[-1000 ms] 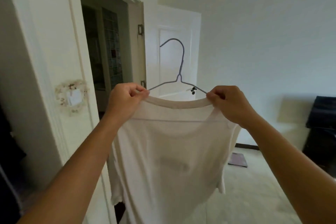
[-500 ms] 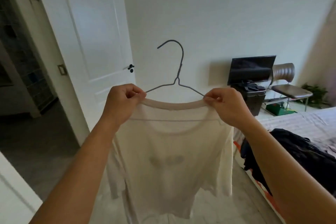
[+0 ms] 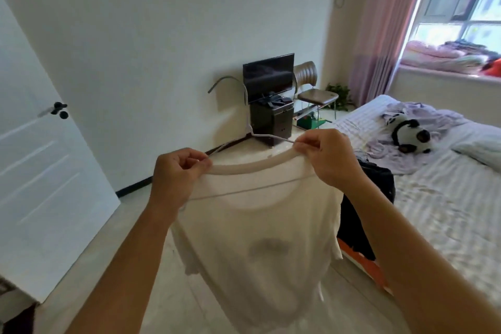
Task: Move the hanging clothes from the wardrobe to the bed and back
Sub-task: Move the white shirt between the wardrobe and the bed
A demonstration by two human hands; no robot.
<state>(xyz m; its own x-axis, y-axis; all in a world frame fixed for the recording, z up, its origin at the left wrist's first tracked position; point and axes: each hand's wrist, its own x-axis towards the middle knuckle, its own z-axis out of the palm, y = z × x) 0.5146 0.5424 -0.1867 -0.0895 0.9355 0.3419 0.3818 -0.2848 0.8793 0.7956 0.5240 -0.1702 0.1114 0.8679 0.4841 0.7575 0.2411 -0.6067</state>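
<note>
Left hand (image 3: 177,173) and right hand (image 3: 326,156) pinch white shirt (image 3: 257,238) shoulders on wire hanger (image 3: 245,114); bed (image 3: 447,198) at right.

Bright daylight from the window (image 3: 458,3) at right; wide-angle bending at edges.

The left hand (image 3: 176,173) and right hand (image 3: 326,157) pinch a white T-shirt (image 3: 257,238) on a wire hanger (image 3: 248,116) by its shoulders. The bed (image 3: 447,198), at right, carries a panda plush (image 3: 409,134).
</note>
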